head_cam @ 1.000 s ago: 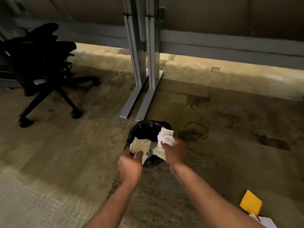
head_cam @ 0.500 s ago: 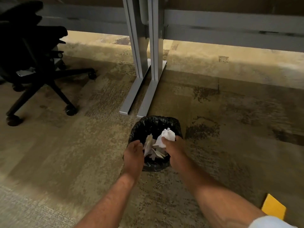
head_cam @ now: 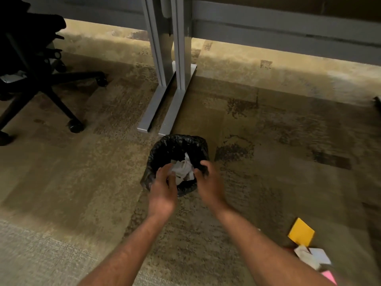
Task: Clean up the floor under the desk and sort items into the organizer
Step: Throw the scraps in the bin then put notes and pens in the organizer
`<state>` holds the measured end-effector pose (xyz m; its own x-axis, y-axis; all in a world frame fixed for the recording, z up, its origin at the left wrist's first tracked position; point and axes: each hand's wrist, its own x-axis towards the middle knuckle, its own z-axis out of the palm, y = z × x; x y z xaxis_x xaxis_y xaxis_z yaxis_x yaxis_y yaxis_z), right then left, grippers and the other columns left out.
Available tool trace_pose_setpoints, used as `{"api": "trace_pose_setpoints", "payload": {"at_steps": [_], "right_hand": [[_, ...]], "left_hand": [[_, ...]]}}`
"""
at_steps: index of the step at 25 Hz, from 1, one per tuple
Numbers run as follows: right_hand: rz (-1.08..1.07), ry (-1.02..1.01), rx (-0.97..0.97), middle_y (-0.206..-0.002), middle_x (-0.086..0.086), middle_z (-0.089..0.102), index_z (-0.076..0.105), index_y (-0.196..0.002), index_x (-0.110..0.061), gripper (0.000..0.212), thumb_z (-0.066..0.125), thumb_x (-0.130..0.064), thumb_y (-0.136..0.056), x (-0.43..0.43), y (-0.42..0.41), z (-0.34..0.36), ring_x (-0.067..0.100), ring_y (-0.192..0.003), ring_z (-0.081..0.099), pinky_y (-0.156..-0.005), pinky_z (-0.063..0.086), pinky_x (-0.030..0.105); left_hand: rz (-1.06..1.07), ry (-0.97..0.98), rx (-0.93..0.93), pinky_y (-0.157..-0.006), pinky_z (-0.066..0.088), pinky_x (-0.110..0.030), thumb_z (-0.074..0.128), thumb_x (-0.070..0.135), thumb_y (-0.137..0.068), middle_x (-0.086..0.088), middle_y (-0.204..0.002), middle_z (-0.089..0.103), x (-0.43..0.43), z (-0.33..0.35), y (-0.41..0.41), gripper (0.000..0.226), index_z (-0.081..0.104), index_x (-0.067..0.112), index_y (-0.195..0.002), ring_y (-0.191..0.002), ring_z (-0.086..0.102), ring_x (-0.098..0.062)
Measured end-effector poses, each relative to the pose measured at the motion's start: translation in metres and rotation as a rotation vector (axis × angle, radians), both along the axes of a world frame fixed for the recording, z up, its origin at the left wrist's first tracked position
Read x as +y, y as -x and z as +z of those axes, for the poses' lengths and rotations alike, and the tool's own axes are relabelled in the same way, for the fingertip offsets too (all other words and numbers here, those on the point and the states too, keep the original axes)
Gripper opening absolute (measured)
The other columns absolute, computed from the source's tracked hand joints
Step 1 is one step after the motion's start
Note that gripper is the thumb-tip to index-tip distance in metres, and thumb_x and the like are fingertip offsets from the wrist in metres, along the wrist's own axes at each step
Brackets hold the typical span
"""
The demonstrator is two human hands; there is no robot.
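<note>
A small bin with a black liner (head_cam: 175,144) stands on the carpet just in front of the desk feet. Crumpled white paper (head_cam: 183,169) lies inside it. My left hand (head_cam: 162,190) hovers over the bin's near left rim, fingers apart, holding nothing. My right hand (head_cam: 208,182) is at the near right rim, fingers spread and empty, its fingertips at the liner's edge. On the floor at lower right lie a yellow sticky pad (head_cam: 301,232), a crumpled white paper (head_cam: 305,254), a white pad (head_cam: 320,255) and a pink pad (head_cam: 329,276).
Two grey metal desk legs (head_cam: 171,58) with long flat feet stand just behind the bin. A black office chair (head_cam: 37,75) on castors is at the far left. A grey panel (head_cam: 278,23) runs along the back. A dark object (head_cam: 378,103) pokes in at the right edge.
Both hands held crumpled paper over the bin a second ago. The paper now lies in the bin and both hands are empty and drawn back a little.
</note>
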<state>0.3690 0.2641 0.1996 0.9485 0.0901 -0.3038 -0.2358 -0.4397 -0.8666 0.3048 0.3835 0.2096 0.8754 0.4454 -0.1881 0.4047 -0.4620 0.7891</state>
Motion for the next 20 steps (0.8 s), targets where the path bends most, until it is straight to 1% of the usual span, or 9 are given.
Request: {"api": "trace_pose_setpoints", "payload": {"at_steps": [1, 2, 3, 5, 8, 10, 14, 16, 20], "right_hand": [[0.036, 0.046, -0.046, -0.116, -0.007, 0.06, 0.051, -0.132, -0.018, 0.033, 0.052, -0.028, -0.101, -0.012, 0.012, 0.011, 0.01, -0.101, 0.061, -0.073, 0.046, 0.014], [0.068, 0.093, -0.078, -0.129, -0.002, 0.057, 0.05, -0.133, -0.019, 0.033, 0.049, -0.028, -0.101, -0.024, 0.023, 0.021, 0.017, -0.116, 0.059, -0.084, 0.049, 0.021], [0.095, 0.138, -0.112, -0.144, 0.001, 0.049, 0.049, -0.134, -0.02, 0.034, 0.047, -0.028, -0.102, -0.041, 0.034, 0.032, 0.021, -0.13, 0.051, -0.096, 0.048, 0.029], [0.152, 0.235, -0.226, -0.158, 0.003, 0.032, 0.044, -0.139, -0.021, 0.038, 0.044, -0.028, -0.102, -0.074, 0.055, 0.058, 0.024, -0.145, 0.033, -0.111, 0.041, 0.041], [0.198, 0.412, -0.384, -0.162, 0.007, 0.023, 0.042, -0.143, -0.016, 0.043, 0.036, -0.033, -0.104, -0.132, 0.092, 0.112, 0.024, -0.151, 0.016, -0.121, 0.024, 0.043], [0.191, 0.5, -0.442, -0.163, 0.009, 0.021, 0.043, -0.143, -0.013, 0.045, 0.033, -0.034, -0.105, -0.171, 0.118, 0.146, 0.023, -0.153, 0.009, -0.123, 0.014, 0.045], [0.159, 0.609, -0.418, -0.165, 0.006, 0.013, 0.043, -0.145, -0.012, 0.047, 0.028, -0.034, -0.106, -0.251, 0.166, 0.192, 0.02, -0.154, -0.001, -0.122, 0.008, 0.043], [0.147, 0.65, -0.397, -0.165, 0.005, 0.013, 0.044, -0.144, -0.013, 0.046, 0.03, -0.034, -0.105, -0.285, 0.183, 0.195, 0.02, -0.154, -0.001, -0.121, 0.008, 0.043], [0.071, 0.746, -0.318, -0.165, 0.006, 0.015, 0.047, -0.139, -0.016, 0.041, 0.031, -0.032, -0.105, -0.348, 0.209, 0.183, 0.021, -0.154, 0.001, -0.122, 0.007, 0.043]], "left_hand": [[-0.051, -0.038, -0.02, -0.098, 0.051, -0.035, 0.035, 0.036, -0.105, 0.004, -0.148, 0.048, -0.013, 0.009, 0.005, 0.042, 0.039, 0.026, -0.146, -0.131, 0.052, -0.017], [-0.087, -0.09, -0.025, -0.112, 0.041, -0.044, 0.033, 0.037, -0.106, 0.002, -0.156, 0.04, -0.026, 0.017, 0.01, 0.045, 0.036, 0.026, -0.149, -0.146, 0.034, -0.02], [-0.115, -0.162, -0.028, -0.12, 0.03, -0.047, 0.032, 0.037, -0.106, 0.0, -0.161, 0.032, -0.042, 0.031, 0.014, 0.048, 0.032, 0.024, -0.152, -0.153, 0.019, -0.019], [-0.173, -0.326, -0.049, -0.124, 0.019, -0.046, 0.03, 0.037, -0.105, -0.004, -0.165, 0.021, -0.073, 0.059, 0.025, 0.054, 0.025, 0.018, -0.156, -0.155, 0.006, -0.018], [-0.259, -0.415, -0.089, -0.126, 0.008, -0.041, 0.028, 0.039, -0.107, -0.002, -0.168, 0.004, -0.129, 0.112, 0.057, 0.06, 0.011, 0.017, -0.159, -0.154, -0.01, -0.011], [-0.284, -0.45, -0.088, -0.126, 0.006, -0.041, 0.027, 0.04, -0.107, -0.001, -0.169, 0.0, -0.166, 0.142, 0.086, 0.06, 0.008, 0.017, -0.159, -0.154, -0.012, -0.011], [-0.335, -0.442, -0.064, -0.125, 0.001, -0.037, 0.022, 0.044, -0.104, 0.002, -0.168, -0.004, -0.232, 0.189, 0.139, 0.063, 0.009, 0.016, -0.159, -0.154, -0.011, -0.012], [-0.356, -0.424, -0.049, -0.125, 0.001, -0.037, 0.022, 0.044, -0.103, 0.004, -0.168, -0.004, -0.252, 0.191, 0.152, 0.063, 0.012, 0.016, -0.159, -0.154, -0.011, -0.012], [-0.424, -0.395, -0.047, -0.125, 0.009, -0.045, 0.026, 0.042, -0.103, -0.001, -0.168, 0.005, -0.274, 0.177, 0.159, 0.063, 0.016, 0.014, -0.159, -0.155, -0.007, -0.014]]}}
